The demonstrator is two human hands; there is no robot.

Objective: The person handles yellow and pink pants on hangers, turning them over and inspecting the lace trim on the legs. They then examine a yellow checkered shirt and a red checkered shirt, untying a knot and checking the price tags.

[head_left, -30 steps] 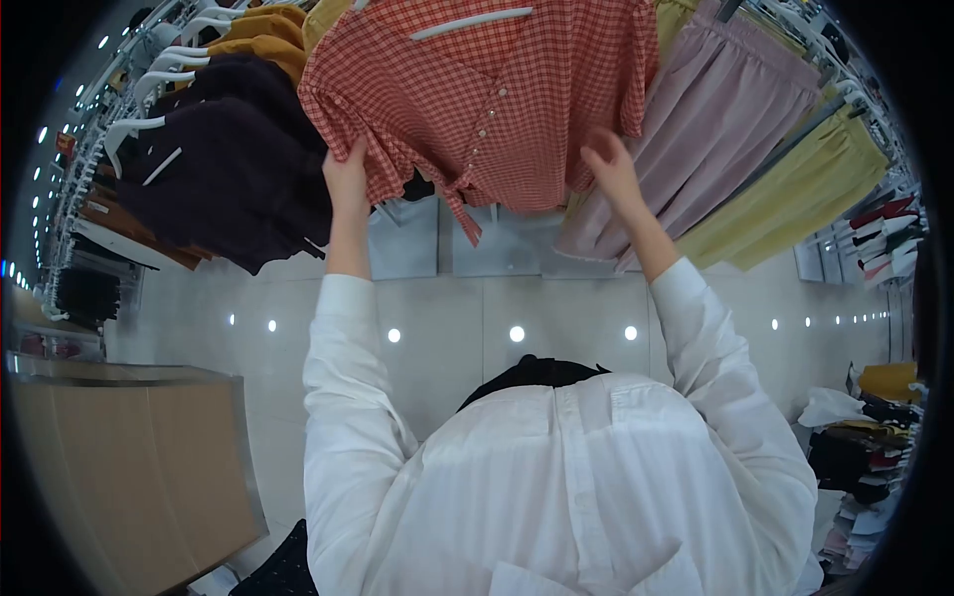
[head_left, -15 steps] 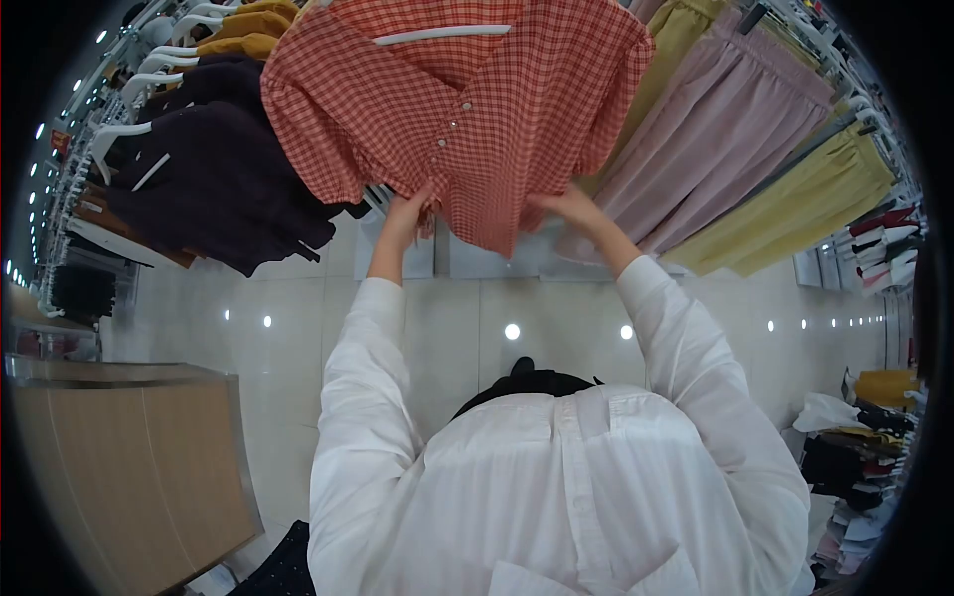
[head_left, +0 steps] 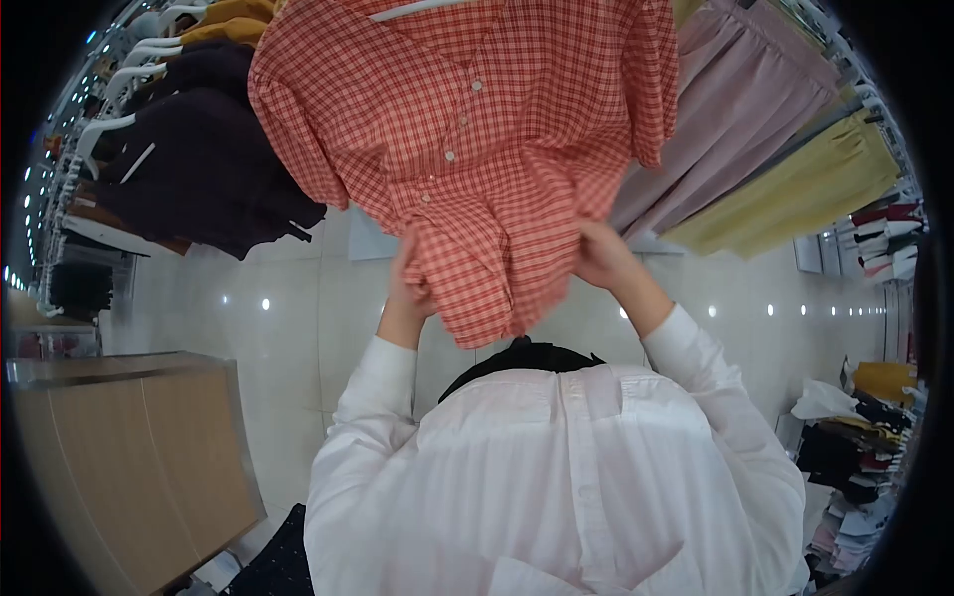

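Observation:
A red checked shirt with white buttons hangs in front of me, its neckline at the top around a white hanger. At the left side of its lower hem, my left hand is closed on the cloth, with some fingers behind the fabric. My right hand grips the other side of the hem, its fingertips hidden by the shirt. Between the two hands the lower part of the shirt is drawn toward me, creased and slightly blurred.
Dark tops hang at the left, with mustard garments behind them. To the right hang a pink skirt and a yellow garment. A wooden counter stands at lower left. More clothes line the right edge.
The shirt's hem has come down toward me, with both hands still on it. The button front has spread wider in view, and both forearms have drawn back.

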